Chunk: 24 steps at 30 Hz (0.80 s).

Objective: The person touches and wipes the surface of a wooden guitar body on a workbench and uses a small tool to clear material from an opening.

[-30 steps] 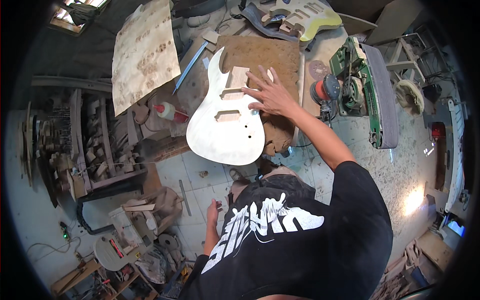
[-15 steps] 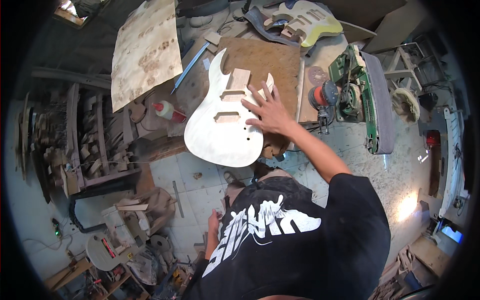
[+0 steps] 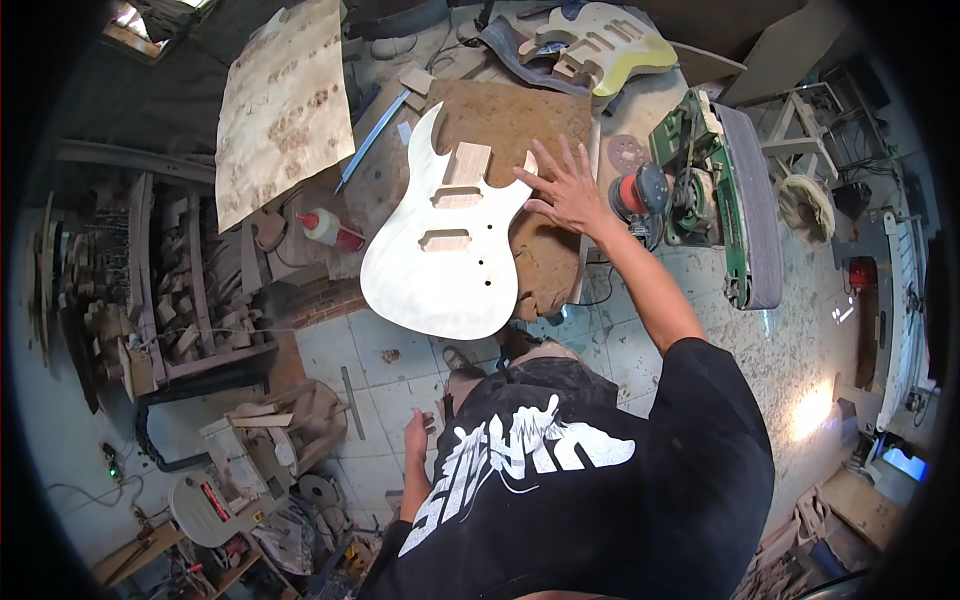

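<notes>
A pale, white-coated electric guitar body (image 3: 425, 285) lies flat, with two pickup openings, a neck pocket and several small holes. It rests partly on a worn brown board (image 3: 550, 255) on the workbench. My right hand (image 3: 570, 195) is open with its fingers spread, and its fingertips are at the edge of the body by the right horn. Whether the palm presses on the board cannot be made out. Low at my side hangs my left hand (image 3: 418, 432), its fingers loosely apart and nothing visible in them.
Right of the board are a red and black sander (image 3: 645, 190) and a green belt sander (image 3: 735, 210). A second guitar body (image 3: 625, 50) lies at the back. At the left are a burl veneer sheet (image 3: 285, 110), a glue bottle (image 3: 325, 229) and a wood rack (image 3: 200, 280).
My right hand has slid off the top of the guitar body, out to its right edge, with the fingers spreading. My left hand shows a little more beside me.
</notes>
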Available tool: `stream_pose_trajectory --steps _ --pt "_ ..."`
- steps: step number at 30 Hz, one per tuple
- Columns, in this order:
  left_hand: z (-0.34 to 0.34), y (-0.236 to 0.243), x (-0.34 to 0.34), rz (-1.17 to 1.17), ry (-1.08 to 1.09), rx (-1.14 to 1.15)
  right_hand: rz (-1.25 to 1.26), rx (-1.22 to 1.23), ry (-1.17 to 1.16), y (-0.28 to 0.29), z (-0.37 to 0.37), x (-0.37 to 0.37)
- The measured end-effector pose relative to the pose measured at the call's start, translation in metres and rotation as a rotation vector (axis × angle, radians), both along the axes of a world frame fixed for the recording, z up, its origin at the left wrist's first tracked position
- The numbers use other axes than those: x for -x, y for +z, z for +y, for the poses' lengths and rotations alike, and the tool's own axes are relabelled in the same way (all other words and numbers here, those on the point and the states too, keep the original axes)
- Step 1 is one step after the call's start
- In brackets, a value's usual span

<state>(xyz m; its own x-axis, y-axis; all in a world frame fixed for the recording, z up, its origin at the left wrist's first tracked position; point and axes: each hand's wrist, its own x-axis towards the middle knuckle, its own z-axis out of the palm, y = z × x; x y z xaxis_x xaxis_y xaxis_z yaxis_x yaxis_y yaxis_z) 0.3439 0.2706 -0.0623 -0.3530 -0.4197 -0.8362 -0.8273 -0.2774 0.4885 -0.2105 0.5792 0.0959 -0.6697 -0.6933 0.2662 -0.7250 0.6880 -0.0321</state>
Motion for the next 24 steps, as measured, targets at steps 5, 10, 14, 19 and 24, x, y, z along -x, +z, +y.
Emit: stream_pose_trajectory --steps 5,10,14,19,24 --pt "0.001 0.001 0.005 -0.013 -0.005 -0.010 0.033 -0.055 0.026 -0.001 0.005 0.035" --pt "-0.002 -0.001 -0.004 -0.041 -0.022 -0.025 0.054 -0.142 0.008 0.012 0.002 0.068" --pt "-0.002 -0.009 -0.020 -0.040 0.032 -0.041 -0.104 0.073 -0.054 0.029 -0.009 0.064" --pt "0.007 -0.001 -0.016 -0.039 -0.006 -0.037 -0.456 0.429 -0.057 0.013 -0.022 0.000" --pt "0.007 0.015 0.006 -0.059 -0.148 -0.005 -0.358 0.337 -0.211 -0.027 -0.023 -0.020"
